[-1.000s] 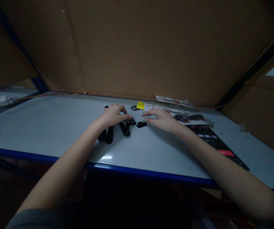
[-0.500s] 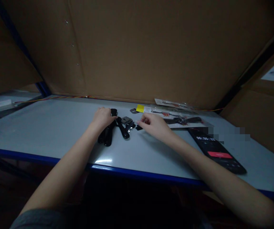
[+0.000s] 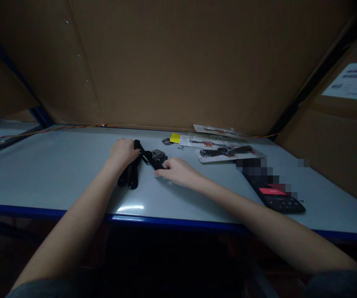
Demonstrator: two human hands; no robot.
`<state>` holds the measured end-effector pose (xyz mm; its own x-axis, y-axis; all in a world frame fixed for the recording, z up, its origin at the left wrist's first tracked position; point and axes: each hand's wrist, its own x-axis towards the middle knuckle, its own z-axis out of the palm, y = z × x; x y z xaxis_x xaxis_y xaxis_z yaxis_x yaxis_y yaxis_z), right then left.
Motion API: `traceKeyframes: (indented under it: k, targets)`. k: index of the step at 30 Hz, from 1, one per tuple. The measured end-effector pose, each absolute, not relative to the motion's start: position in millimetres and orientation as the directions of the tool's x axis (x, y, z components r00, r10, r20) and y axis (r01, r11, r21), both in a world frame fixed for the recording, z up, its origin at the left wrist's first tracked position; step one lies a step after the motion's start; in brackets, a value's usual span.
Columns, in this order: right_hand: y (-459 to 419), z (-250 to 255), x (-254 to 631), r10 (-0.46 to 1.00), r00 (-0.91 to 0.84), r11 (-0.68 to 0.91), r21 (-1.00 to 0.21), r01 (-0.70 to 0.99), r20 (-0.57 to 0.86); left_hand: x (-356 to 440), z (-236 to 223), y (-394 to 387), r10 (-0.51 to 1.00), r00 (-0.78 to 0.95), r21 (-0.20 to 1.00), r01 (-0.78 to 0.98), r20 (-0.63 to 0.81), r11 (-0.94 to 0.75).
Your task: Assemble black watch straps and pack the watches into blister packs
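Note:
My left hand (image 3: 123, 154) is closed over the upper ends of several glossy black handles (image 3: 133, 176) that lie on the grey tabletop. My right hand (image 3: 175, 170) pinches the lower end of a black-handled tool (image 3: 149, 158), which slants from beside my left fingers down to the right. Just behind that tool lies a grey and black part (image 3: 159, 155) with a metallic look; its exact kind is unclear. The fingers hide the handles' gripped ends.
Flat clear packs with black tools on white cards (image 3: 228, 151) lie at the back right. A yellow-ended label (image 3: 174, 138) and a dark flat tag (image 3: 167, 141) are nearby. A black phone (image 3: 278, 203) rests at right. Cardboard (image 3: 178, 74) walls the back.
My right hand has moved left and nearer, from beside a small black piece to the slanted black handle, and has closed on it. The left hand still holds the handles. The view has shifted slightly.

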<state>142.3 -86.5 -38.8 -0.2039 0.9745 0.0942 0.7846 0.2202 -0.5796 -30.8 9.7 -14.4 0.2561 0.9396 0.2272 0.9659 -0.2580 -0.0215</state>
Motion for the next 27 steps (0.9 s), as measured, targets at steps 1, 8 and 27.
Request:
traceKeyframes:
  k: [1, 8, 27]
  targets:
    - [-86, -37, 144, 0.979, -0.203, 0.168, -0.671, 0.722, 0.026, -31, -15, 10, 0.940, 0.255, -0.025, 0.966, 0.226, -0.256]
    - [-84, -28, 157, 0.883, -0.323, -0.352, -0.936, 0.022, -0.340, -33, -17, 15, 0.943, 0.252, -0.065, 0.968, 0.218, -0.244]
    - [-92, -23, 155, 0.969, -0.236, -0.156, -0.921, -0.358, -0.073, 0, -4, -5, 0.925, 0.342, 0.965, 0.140, 0.165, -0.224]
